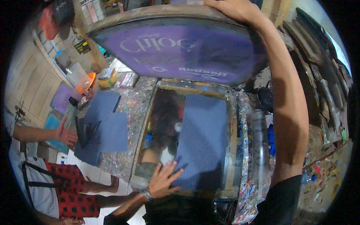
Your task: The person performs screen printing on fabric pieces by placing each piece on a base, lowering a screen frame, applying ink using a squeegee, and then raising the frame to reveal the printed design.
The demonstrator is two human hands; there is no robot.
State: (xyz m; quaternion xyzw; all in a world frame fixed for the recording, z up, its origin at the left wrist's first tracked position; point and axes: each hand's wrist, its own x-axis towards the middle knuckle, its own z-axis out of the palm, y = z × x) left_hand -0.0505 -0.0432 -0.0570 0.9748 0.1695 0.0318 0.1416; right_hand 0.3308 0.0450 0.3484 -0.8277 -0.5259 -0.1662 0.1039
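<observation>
In front of me a dark blue fabric panel (202,138) lies lengthwise on a glass-topped printing bed (231,150) with a wooden border. My left hand (163,181) rests flat with fingers spread, its fingertips at the panel's lower left edge. A screen printing frame (112,45) with purple mesh and pale lettering stands tilted up at the bed's far side. My right hand (238,9) is closed over the frame's upper edge, right of its middle, with the arm stretched up along the right. Part of that grip is cut off at the top of the picture.
More dark blue fabric pieces (108,131) lie on the paint-spattered table at left. Beside them a co-worker's hand (67,135) is spread. A yellowish tub (108,77) and an orange container (87,83) stand farther back. Worn boards (318,75) lean at right.
</observation>
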